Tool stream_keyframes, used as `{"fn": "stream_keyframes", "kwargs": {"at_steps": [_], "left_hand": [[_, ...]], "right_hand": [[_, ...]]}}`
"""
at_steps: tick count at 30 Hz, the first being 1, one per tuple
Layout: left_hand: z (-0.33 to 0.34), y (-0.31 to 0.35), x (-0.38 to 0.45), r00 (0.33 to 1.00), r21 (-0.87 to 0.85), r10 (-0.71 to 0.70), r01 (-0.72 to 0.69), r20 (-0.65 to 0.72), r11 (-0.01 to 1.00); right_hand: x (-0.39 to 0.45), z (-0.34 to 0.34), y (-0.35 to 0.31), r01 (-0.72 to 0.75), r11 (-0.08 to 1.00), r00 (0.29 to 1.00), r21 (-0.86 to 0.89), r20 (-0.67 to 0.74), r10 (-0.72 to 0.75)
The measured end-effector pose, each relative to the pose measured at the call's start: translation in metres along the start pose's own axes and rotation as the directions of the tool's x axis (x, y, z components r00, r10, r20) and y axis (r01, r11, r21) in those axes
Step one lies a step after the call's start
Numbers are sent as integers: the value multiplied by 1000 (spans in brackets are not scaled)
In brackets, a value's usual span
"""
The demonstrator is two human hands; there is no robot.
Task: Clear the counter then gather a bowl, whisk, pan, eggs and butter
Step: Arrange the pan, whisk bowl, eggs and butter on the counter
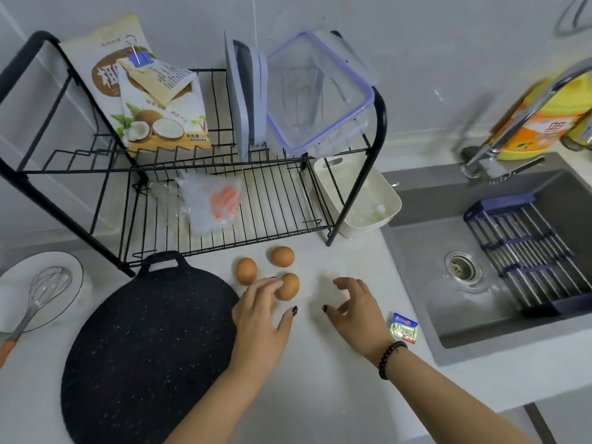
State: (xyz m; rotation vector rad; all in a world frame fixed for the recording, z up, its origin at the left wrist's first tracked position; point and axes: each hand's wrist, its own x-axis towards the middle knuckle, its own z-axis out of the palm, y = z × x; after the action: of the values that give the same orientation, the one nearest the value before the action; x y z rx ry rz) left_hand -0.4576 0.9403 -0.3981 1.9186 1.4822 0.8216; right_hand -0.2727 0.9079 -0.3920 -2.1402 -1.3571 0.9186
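Eggs [283, 273] lie loose on the counter [336, 363] between pan [150, 347] and butter [404, 327], left hand [261, 318] fingertips touching the nearest, right hand [355, 310] spread empty beside; thin-shelled, round, apt to roll (cradle around the middle, lightly)

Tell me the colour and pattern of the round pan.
The pan is black with fine white speckles, seen in the head view.

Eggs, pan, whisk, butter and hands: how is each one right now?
Eggs: three whole, loose on counter.
Pan: flat, empty.
Whisk: lying in the bowl.
Butter: wrapped, near the sink.
Left hand: open, fingertips at one egg.
Right hand: open, empty.
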Motion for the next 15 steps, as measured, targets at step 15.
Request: {"fn": "stream_keyframes", "kwargs": {"at_steps": [15], "left_hand": [[107, 64, -47, 920, 40, 0, -17, 392, 999]], "right_hand": [[-27, -76, 103, -137, 985, 985, -104, -124, 124]]}}
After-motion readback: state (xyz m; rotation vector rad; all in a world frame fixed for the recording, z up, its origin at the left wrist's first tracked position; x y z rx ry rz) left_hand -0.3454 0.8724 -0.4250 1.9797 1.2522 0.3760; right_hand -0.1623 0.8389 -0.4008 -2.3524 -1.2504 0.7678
